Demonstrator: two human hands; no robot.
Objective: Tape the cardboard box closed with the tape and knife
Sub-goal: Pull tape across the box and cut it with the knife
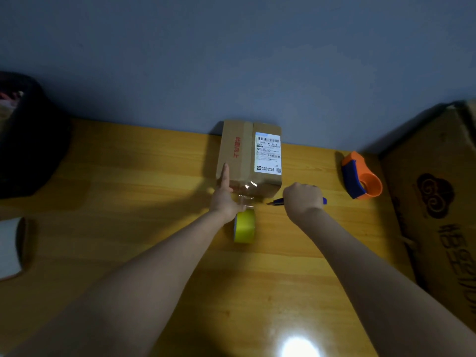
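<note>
A small cardboard box (pixel 242 155) with a white shipping label lies on the wooden table (pixel 128 191) against the blue wall. Clear tape runs from its near edge down to a yellow-green tape roll (pixel 244 226) standing just in front. My left hand (pixel 226 195) rests at the box's near left corner, index finger stretched up along the box, the other fingers holding the tape strip near the roll. My right hand (pixel 302 200) is closed around a blue-handled knife (pixel 277 201), whose tip points left toward the stretched tape.
An orange and blue tape dispenser (pixel 360 176) sits at the right. A large cardboard box (pixel 438 202) fills the right edge. A dark bin (pixel 28 135) stands at the left, and a white roll (pixel 11 247) lies at the left edge.
</note>
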